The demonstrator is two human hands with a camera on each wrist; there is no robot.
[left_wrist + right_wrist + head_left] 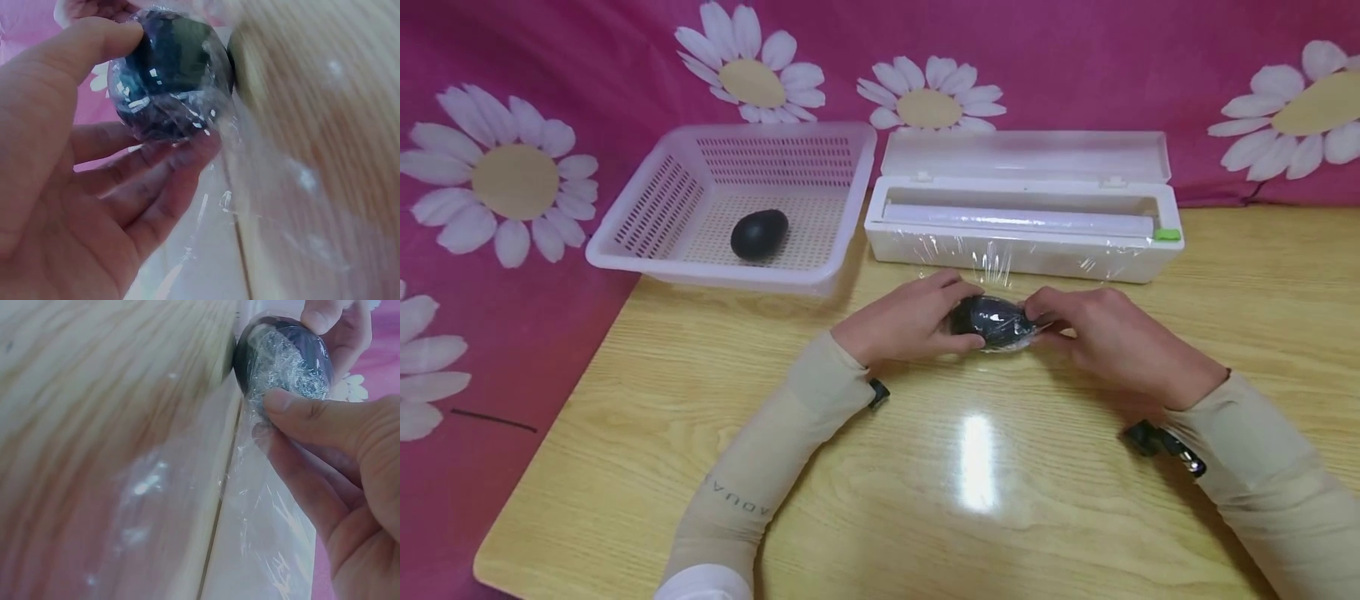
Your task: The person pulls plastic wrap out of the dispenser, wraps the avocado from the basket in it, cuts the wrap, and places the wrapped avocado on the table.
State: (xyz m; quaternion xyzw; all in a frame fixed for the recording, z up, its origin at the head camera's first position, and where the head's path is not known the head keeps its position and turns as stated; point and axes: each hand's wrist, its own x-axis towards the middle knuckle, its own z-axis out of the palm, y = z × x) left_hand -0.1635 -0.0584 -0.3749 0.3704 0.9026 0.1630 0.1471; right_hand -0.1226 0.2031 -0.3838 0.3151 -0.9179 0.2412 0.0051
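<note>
A black egg-shaped object [997,322] with clear cling film [178,109] around it is low over the table, in front of a white dispenser box. My left hand [917,317] holds its left end between thumb and fingers. At the other end, my right hand [1097,333] pinches gathered film against the object; in the right wrist view the thumb [300,407] presses on the crumpled wrap. A transparent sheet of film [992,262] runs from the box's front towards the object. The film roll [1015,219] lies inside the dispenser box [1022,250].
The dispenser's lid [1026,157] stands up at the back, and a green piece [1167,235] sits at its right end. To the left, a white slotted basket [737,275] contains another black egg-shaped object [760,234]. A pink daisy-print cloth [1060,67] hangs behind the wooden table [880,500].
</note>
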